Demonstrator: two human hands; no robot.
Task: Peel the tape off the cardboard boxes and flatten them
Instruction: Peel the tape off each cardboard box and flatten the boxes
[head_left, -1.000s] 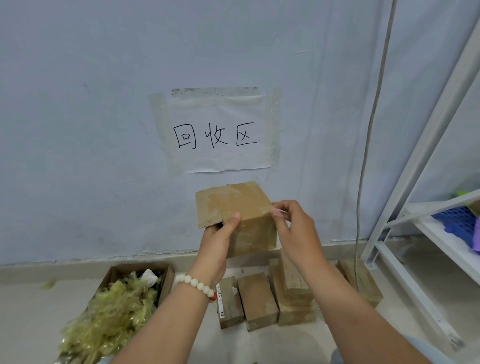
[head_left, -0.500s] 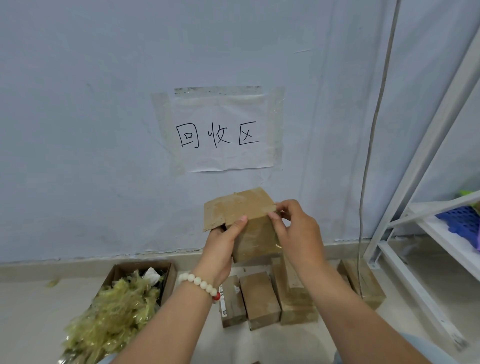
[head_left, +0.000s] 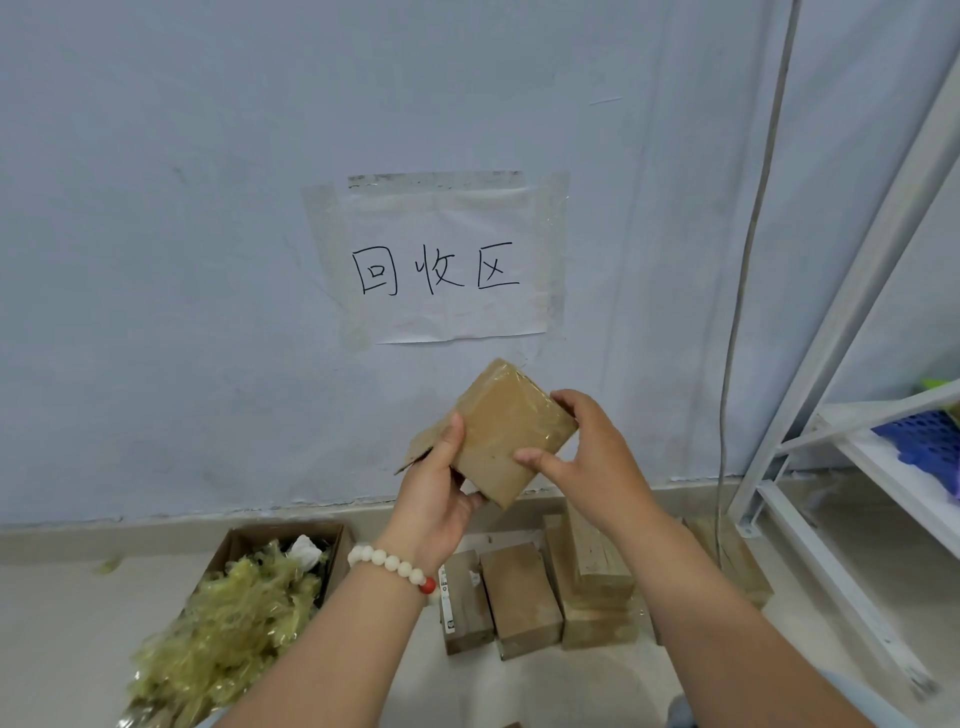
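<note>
I hold a small brown cardboard box (head_left: 501, 431) up in front of the wall, tilted like a diamond, its broad face covered in glossy clear tape. My left hand (head_left: 436, 488), with a white bead bracelet at the wrist, grips its lower left side, thumb on the face; a loose flap sticks out behind that hand. My right hand (head_left: 587, 457) clasps the right edge, thumb on the front and fingers curled behind the top right corner.
Several taped brown boxes (head_left: 524, 597) lie on the floor against the wall below my hands. An open carton (head_left: 291, 540) at lower left brims with crumpled yellowish tape. A white metal shelf frame (head_left: 810, 525) and a hanging cable (head_left: 753, 260) stand at the right. A paper sign (head_left: 441, 265) is taped to the wall.
I have turned the box in both hands: before, its top flap side faced up; now the broad taped face points at me, tilted. My right thumb has moved onto the front.
</note>
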